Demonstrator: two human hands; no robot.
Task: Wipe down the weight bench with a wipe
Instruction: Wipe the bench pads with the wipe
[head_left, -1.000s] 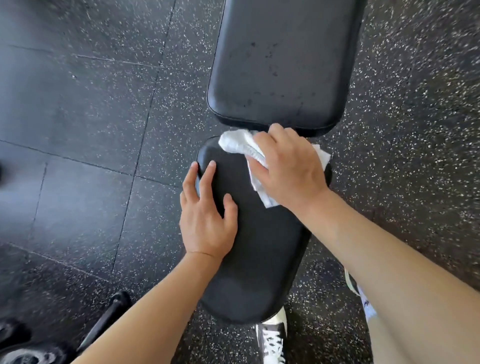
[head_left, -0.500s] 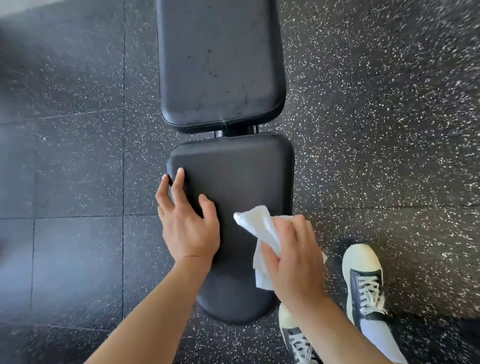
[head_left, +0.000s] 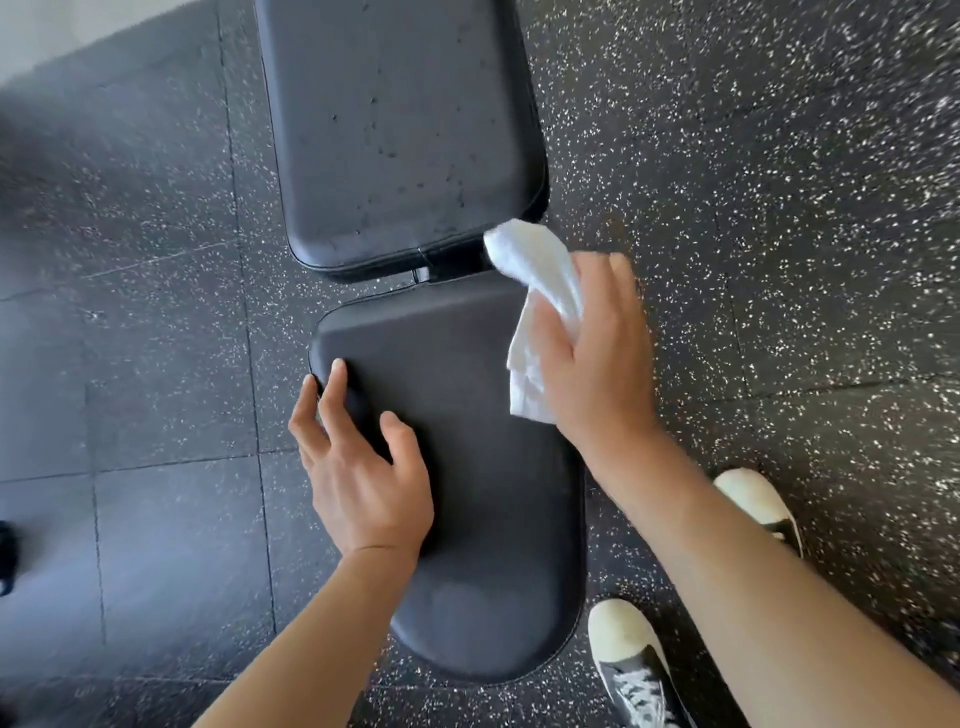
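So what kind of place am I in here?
Most likely a gym: a padded black weight bench, speckled rubber floor tiles, and your right hand wiping with a white wipe.

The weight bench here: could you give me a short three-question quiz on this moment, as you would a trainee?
1. True or false: the left hand holds the wipe.
2. Which part does the left hand rest on? A) seat pad B) back pad C) floor
3. Fill in: the wipe is at the seat pad's far ___ corner.

Key: 1 false, the right hand holds it; 2 A; 3 right.
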